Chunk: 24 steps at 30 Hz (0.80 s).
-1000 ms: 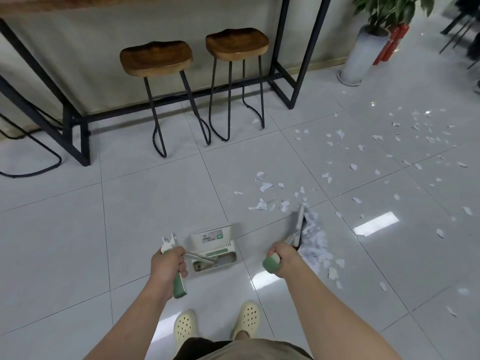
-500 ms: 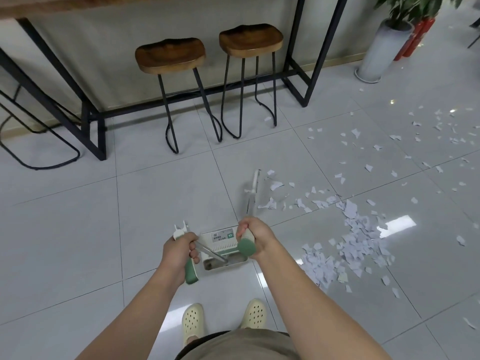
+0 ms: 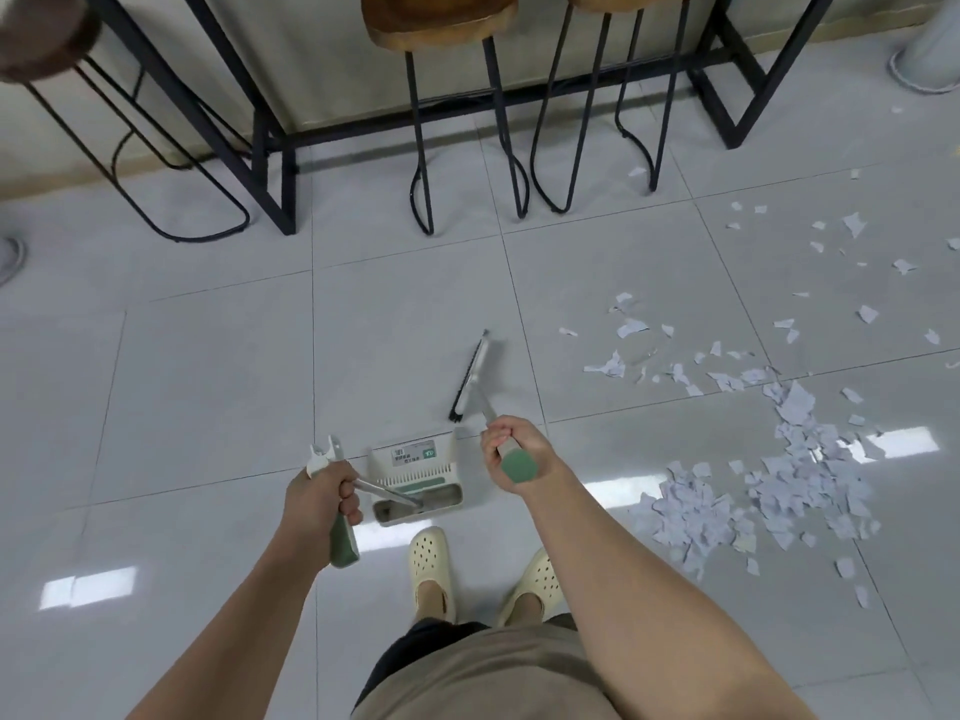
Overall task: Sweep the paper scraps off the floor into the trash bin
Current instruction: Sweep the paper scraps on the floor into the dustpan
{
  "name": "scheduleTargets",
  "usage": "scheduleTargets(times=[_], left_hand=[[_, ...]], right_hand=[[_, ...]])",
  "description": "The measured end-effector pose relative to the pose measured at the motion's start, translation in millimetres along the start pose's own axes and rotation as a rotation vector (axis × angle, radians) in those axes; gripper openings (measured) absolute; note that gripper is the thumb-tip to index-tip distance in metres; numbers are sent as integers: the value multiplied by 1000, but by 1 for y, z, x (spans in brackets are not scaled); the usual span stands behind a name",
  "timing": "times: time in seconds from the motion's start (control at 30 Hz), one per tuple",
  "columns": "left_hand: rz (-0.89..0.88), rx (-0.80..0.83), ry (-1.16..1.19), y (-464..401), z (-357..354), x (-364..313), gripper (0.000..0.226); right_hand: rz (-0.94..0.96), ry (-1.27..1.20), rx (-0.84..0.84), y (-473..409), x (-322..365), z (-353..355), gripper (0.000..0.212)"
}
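Sweeping station, mid-task.
Left hand (image 3: pixel 319 493) grasps dustpan handle (image 3: pixel 343 537); right hand (image 3: pixel 514 452) grasps broom (image 3: pixel 470 379); paper scraps (image 3: pixel 753 491) lie rightward on floor (image 3: pixel 208 366).

Bare floor (image 3: pixel 208 387) left; stools (image 3: pixel 441 23) block ahead.

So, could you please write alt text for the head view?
A person's right hand grips a broom and the left hand a dustpan on grey tiles, paper scraps heaped to the right; stools stand beyond.
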<state>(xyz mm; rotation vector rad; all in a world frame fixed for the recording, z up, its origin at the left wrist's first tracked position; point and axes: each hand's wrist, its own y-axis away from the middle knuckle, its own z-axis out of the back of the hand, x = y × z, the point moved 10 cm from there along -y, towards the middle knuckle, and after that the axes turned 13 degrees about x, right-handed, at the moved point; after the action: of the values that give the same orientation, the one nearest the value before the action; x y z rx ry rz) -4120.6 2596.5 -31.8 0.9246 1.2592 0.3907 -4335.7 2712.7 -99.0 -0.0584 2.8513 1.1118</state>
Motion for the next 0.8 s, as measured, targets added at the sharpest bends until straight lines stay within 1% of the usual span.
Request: scheduleTargets(times=[0.1, 0.2, 0.3, 0.4, 0.53, 0.63, 0.73, 0.8], left_hand=[[-8, -36, 2, -3, 10, 0, 21], [-21, -64, -18, -7, 12, -8, 22], [-36, -71, -19, -14, 8, -19, 19], [-51, -41, -48, -20, -9, -30, 16], [-89, 14, -85, -24, -51, -45, 16], [-120, 43, -103, -26, -89, -52, 16], [-153, 84, -90, -30, -132, -59, 19], [-176, 115, -72, -33, -161, -68, 22]], right_hand=[[58, 117, -108, -2, 23, 25, 20], [100, 163, -187, 9, 58, 46, 19], [170, 206, -251, 28, 103, 63, 23], [243, 238, -344, 53, 148, 81, 26], [315, 200, -450, 91, 197, 100, 31], [389, 120, -410, 113, 217, 84, 35], [429, 102, -352, 121, 217, 63, 33], [427, 82, -281, 115, 212, 47, 31]])
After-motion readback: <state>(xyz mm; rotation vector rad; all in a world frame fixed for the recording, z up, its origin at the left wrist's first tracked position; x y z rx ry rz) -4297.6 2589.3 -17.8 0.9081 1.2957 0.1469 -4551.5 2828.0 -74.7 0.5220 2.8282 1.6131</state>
